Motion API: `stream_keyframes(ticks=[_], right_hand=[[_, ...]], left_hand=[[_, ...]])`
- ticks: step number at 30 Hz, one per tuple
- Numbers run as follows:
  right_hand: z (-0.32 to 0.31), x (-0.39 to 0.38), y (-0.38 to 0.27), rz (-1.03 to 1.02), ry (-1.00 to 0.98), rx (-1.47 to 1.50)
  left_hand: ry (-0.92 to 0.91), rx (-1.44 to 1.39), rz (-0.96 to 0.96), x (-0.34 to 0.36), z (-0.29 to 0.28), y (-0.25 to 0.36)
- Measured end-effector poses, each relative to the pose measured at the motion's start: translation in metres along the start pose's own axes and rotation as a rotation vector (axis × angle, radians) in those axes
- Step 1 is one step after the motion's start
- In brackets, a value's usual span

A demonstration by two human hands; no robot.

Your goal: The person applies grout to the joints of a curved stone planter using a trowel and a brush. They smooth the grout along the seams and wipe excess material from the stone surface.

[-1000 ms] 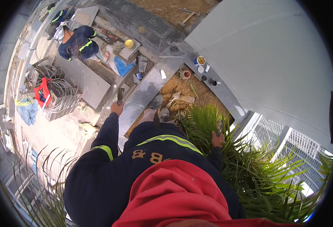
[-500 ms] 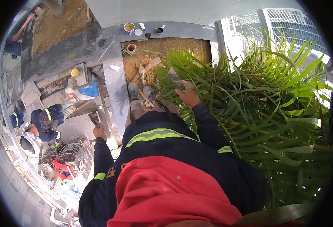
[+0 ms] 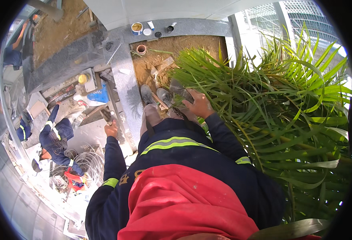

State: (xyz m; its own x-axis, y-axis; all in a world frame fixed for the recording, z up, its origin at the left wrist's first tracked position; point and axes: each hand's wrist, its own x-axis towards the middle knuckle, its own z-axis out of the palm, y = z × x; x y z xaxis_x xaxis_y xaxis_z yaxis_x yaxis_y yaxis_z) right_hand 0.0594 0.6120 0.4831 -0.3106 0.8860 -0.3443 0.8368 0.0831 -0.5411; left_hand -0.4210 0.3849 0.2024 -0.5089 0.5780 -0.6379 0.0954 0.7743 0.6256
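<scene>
My left hand (image 3: pixel 111 129) is closed round the handle of a putty knife (image 3: pixel 105 115), its dark, wide blade pointing up and away from me. On the other side, my right hand (image 3: pixel 200 105) grips a trowel (image 3: pixel 179 89) with a grey, dirt-smeared blade, its handle mostly hidden in the fist. The trowel is above my shoes, close to the long green palm leaves (image 3: pixel 244 92). My grey shoes (image 3: pixel 147 94) stand in a soil bed (image 3: pixel 192 41), with a wooden handle (image 3: pixel 160 101) between them.
A grey stone border (image 3: pixel 124 80) frames the bed. On its far strip stand an open tin (image 3: pixel 137 28), lids and a small tube (image 3: pixel 151 25). An orange pipe end (image 3: pixel 141 49) rises from the soil. At left, a co-worker (image 3: pixel 60 134) bends beside coiled wire (image 3: pixel 92 162) and a blue bag (image 3: pixel 99 94).
My left hand and putty knife have moved slightly forward and right. The right hand's trowel has dropped a little nearer my shoes. The co-worker's arm now reaches toward the red thing.
</scene>
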Motion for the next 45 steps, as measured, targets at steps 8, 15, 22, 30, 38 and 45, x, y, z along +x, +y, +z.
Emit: stream_keyframes(ticks=[8,15,22,30,38,45], right_hand=[[-0.085,0.058,-0.03,0.227,0.256,0.373],[-0.142,0.104,0.033,0.412,0.541,1.009],[-0.137,0.16,0.128,0.594,0.521,1.204],[-0.137,0.242,0.256,0.836,0.575,1.273],[-0.126,0.293,0.36,0.707,0.36,0.482],[-0.072,0.247,0.429,0.793,0.322,0.059]], left_hand=[[0.078,-0.145,-0.2,-0.023,-0.042,0.043],[0.069,-0.167,-0.311,-0.032,-0.053,0.06],[-0.001,0.26,-0.083,-0.035,-0.01,0.105],[-0.134,0.441,0.688,-0.002,0.107,0.404],[-0.29,0.737,1.621,-0.002,0.301,0.925],[-0.16,0.837,2.016,-0.011,0.39,1.103]])
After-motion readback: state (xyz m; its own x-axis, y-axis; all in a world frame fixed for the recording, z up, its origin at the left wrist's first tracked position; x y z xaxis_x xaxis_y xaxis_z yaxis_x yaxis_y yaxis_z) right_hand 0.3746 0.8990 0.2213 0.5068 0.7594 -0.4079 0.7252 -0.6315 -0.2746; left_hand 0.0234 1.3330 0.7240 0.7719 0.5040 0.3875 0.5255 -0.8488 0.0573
